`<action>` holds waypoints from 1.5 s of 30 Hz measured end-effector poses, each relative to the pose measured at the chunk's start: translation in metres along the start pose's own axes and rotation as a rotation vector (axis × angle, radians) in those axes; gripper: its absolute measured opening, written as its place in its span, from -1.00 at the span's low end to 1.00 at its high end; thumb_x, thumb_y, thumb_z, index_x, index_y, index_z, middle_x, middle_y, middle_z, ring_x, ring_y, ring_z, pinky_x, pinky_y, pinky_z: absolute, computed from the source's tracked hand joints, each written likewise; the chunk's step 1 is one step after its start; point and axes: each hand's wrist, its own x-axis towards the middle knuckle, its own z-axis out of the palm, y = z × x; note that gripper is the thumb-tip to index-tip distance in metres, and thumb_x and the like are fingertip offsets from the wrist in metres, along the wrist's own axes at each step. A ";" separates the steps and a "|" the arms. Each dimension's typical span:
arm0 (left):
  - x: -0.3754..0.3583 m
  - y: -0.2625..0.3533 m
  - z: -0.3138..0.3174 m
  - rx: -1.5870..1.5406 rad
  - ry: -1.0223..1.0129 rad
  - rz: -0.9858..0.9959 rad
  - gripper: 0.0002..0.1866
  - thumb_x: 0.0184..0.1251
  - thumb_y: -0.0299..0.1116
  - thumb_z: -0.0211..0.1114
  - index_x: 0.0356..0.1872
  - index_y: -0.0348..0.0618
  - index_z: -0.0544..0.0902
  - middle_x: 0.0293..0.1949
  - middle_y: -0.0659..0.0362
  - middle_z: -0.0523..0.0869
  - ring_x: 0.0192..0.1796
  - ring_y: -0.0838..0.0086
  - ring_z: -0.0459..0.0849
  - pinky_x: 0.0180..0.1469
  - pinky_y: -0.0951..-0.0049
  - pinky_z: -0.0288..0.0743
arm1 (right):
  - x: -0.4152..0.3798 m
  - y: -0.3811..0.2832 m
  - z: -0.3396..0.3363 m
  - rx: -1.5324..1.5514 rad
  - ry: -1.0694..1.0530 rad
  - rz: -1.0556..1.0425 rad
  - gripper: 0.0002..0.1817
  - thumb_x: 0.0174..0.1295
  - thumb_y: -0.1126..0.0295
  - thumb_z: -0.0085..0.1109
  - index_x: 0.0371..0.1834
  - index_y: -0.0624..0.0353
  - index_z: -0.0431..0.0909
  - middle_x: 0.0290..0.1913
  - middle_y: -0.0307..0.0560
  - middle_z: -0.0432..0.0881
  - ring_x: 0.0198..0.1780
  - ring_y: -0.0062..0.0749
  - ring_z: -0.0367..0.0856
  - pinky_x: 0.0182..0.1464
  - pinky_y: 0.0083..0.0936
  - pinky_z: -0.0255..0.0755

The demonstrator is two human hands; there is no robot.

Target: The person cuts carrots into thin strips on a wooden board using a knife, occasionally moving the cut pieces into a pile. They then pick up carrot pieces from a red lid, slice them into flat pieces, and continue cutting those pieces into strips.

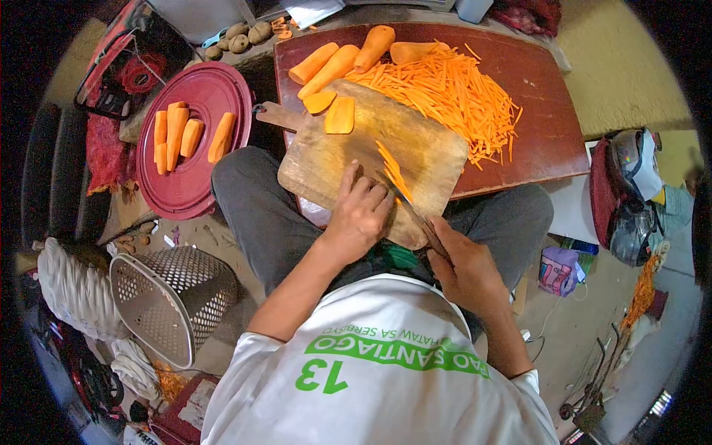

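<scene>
My right hand (463, 259) is wrapped round the handle of a knife (417, 216), its blade angled across a worn wooden cutting board (311, 174). My left hand (362, 215) presses on the board beside the blade with curled fingers; whatever lies under them is hidden. Freshly cut carrot sticks (393, 170) lie along the blade's far side. Two flat carrot slices (340, 116) rest near the board's upper left. Beyond the board spreads a large pile of carrot sticks (460, 93), with several peeled carrots (374, 48) next to it.
Under the board is a dark red tabletop (545, 144), partly over my lap. More peeled carrots (176, 133) lie on a round red lid (156, 194) at left. A white perforated basket (194, 271) lies tipped on the floor. Potatoes (239, 43) sit at the back left.
</scene>
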 end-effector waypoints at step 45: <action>0.001 -0.001 0.005 -0.025 0.018 -0.070 -0.63 0.03 -0.47 0.50 -0.06 -0.20 0.76 -0.15 0.05 0.65 0.04 0.05 0.62 0.40 -0.18 0.37 | 0.049 -0.004 -0.002 0.284 0.209 -0.039 -0.50 0.43 0.52 0.27 0.43 0.38 0.56 0.11 0.25 0.81 0.14 -0.17 0.84 0.23 -0.34 0.61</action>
